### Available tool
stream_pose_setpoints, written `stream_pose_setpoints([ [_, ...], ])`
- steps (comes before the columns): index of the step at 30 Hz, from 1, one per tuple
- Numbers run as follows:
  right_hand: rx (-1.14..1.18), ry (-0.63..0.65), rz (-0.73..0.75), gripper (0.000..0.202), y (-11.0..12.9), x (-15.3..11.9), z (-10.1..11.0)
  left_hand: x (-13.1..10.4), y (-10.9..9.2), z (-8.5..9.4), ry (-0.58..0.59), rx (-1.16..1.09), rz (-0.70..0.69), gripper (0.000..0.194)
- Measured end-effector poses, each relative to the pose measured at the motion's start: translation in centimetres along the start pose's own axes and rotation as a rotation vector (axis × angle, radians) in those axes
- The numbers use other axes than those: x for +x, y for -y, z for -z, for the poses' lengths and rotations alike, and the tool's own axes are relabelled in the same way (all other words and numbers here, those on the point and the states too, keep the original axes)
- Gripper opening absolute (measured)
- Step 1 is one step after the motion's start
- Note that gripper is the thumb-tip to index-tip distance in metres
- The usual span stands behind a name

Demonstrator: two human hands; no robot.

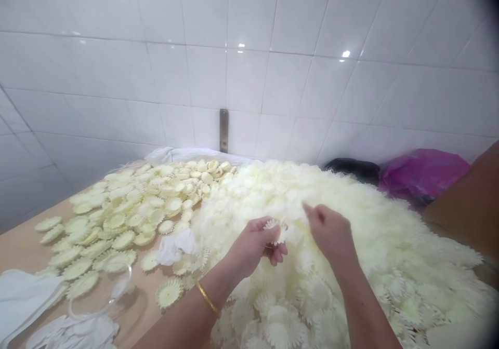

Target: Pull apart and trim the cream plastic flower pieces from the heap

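Observation:
My left hand, with a gold bangle on its wrist, pinches a small cream disc with a toothed edge between thumb and fingers. To its right, my right hand is raised above the heap, fingers curled in and slightly blurred; whether anything thin is in them I cannot make out. Beneath both hands spreads a large heap of fluffy, pale cream pieces with fringed edges. Left of the heap lies a looser pile of pale yellow toothed discs.
A crumpled white cloth or tissue lies among the discs. At the near left are white cloths and a clear round container on the tan tabletop. A black bag and purple bag stand against the tiled wall.

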State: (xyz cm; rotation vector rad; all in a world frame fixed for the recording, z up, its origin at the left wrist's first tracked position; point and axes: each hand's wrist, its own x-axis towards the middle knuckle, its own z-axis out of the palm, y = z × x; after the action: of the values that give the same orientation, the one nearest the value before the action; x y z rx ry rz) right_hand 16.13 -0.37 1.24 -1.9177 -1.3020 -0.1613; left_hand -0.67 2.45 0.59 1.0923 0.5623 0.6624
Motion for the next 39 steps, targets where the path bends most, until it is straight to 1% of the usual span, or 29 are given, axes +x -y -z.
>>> stream_pose_setpoints([
  [2, -0.031, 0.076, -0.013, 0.036, 0.4, -0.2, 0.1, 0.4, 0.4, 0.3, -0.001, 0.004, 0.005, 0.028],
  [4, -0.014, 0.082, -0.024, 0.030, 0.8, -0.5, 0.2, 0.7, 0.7, 0.5, -0.016, 0.018, -0.010, 0.028],
  [7, 0.134, 0.120, 0.047, 0.027, 1.7, -0.9, 0.7, 0.9, 1.2, 0.6, -0.070, 0.040, -0.037, 0.031],
  [10, 0.337, 0.234, 0.130, 0.023, 2.9, -1.4, 1.3, 1.0, 1.4, 0.6, -0.133, 0.070, -0.055, 0.037],
  [12, 0.434, 0.333, 0.156, 0.020, 3.6, -1.8, 1.5, 1.1, 1.5, 0.6, -0.156, 0.091, -0.075, 0.039],
  [15, 0.504, 0.476, 0.188, 0.019, 4.3, -2.1, 1.4, 1.1, 1.4, 0.7, -0.183, 0.098, -0.102, 0.041],
  [17, 0.511, 0.519, 0.213, 0.016, 4.5, -2.2, 1.2, 1.0, 1.3, 0.7, -0.200, 0.090, -0.111, 0.043],
  [21, 0.481, 0.500, 0.225, 0.012, 4.5, -2.3, 0.9, 1.0, 1.1, 0.6, -0.239, 0.113, -0.064, 0.049],
  [23, 0.475, 0.485, 0.227, 0.015, 4.5, -2.3, 0.7, 1.0, 1.0, 0.5, -0.256, 0.098, -0.035, 0.052],
  [25, 0.468, 0.448, 0.215, 0.018, 4.5, -2.3, 0.6, 0.9, 0.8, 0.4, -0.248, 0.066, -0.031, 0.053],
  [28, 0.454, 0.395, 0.171, 0.021, 4.3, -2.2, 0.5, 0.6, 0.6, 0.2, -0.152, 0.064, -0.058, 0.047],
  [30, 0.460, 0.394, 0.134, 0.022, 4.1, -2.0, 0.4, 0.4, 0.5, 0.2, -0.077, 0.072, -0.085, 0.038],
  [32, 0.475, 0.401, 0.101, 0.024, 3.8, -1.8, 0.3, 0.3, 0.5, 0.2, -0.043, 0.070, -0.099, 0.030],
  [34, 0.472, 0.393, 0.068, 0.029, 3.5, -1.6, 0.3, 0.3, 0.6, 0.2, -0.044, 0.072, -0.098, 0.026],
  [36, 0.465, 0.379, 0.056, 0.034, 3.3, -1.5, 0.3, 0.4, 0.7, 0.3, -0.073, 0.092, -0.097, 0.023],
  [39, 0.484, 0.387, 0.098, 0.029, 3.4, -1.5, 0.4, 0.6, 0.8, 0.4, -0.137, 0.165, -0.121, 0.025],
])
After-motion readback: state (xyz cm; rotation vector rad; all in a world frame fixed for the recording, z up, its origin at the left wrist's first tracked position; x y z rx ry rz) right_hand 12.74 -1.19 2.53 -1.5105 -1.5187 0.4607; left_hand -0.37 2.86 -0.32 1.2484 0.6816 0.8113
